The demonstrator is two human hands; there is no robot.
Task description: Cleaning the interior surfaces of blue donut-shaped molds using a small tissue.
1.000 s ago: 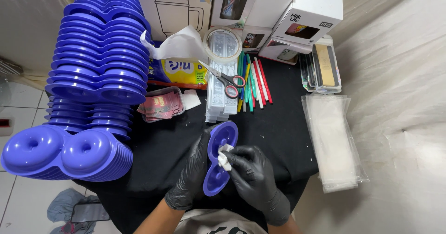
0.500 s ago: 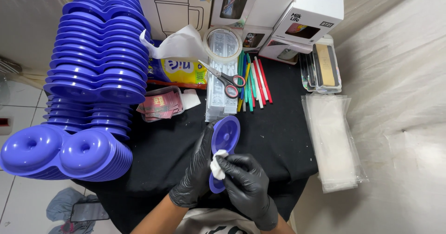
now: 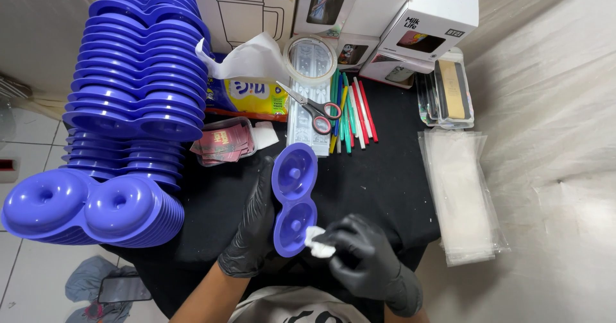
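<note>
- The left hand [image 3: 251, 223], black-gloved, is gripping the left edge of a blue double-ring mould [image 3: 294, 198], holding it upright above the black table [image 3: 385, 182].
- The right hand [image 3: 366, 259] is pinching a white tissue wad [image 3: 317, 242] against the mould's lower right rim.
- Scissors [image 3: 314, 108] are lying beyond both hands; stacked blue moulds [image 3: 135, 98] are sitting left of the left hand.

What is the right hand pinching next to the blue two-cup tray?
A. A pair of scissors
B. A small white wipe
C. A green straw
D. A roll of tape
B. The right hand in its black glove pinches a small white wipe against the lower edge of the blue two-cup tray; the scissors lie on the table.
</note>
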